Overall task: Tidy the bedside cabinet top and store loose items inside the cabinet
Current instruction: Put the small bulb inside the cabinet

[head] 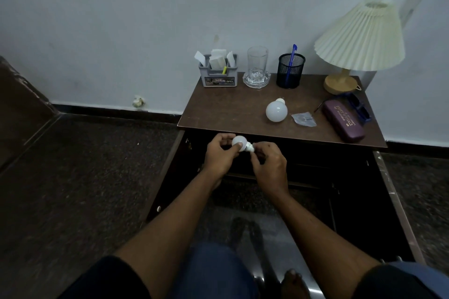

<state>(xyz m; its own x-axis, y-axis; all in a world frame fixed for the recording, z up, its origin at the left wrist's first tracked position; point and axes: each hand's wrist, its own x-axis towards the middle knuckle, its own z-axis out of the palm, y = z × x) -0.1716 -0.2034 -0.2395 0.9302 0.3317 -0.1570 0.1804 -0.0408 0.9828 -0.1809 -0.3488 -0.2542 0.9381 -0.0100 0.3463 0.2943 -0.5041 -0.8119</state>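
Note:
A small white bulb (pixel 238 141) is held in front of the open cabinet, just below the cabinet top (pixel 218 109). My left hand (pixel 218 155) grips its round globe. My right hand (pixel 268 165) pinches its base end. A larger white bulb (pixel 276 111) lies on the top, with a small clear plastic packet (pixel 303 119) beside it. A purple glasses case (pixel 343 121) lies near the right front, and blue glasses (pixel 359 107) sit behind it. Both cabinet doors (pixel 167 177) stand open, and the inside is dark.
Along the back of the top stand a grey organiser with papers (pixel 218 73), a glass on a glass dish (pixel 257 68), a black mesh pen cup with a blue pen (pixel 290 70) and a pleated lamp (pixel 359 39). The right door (pixel 388 201) swings out beside my right arm.

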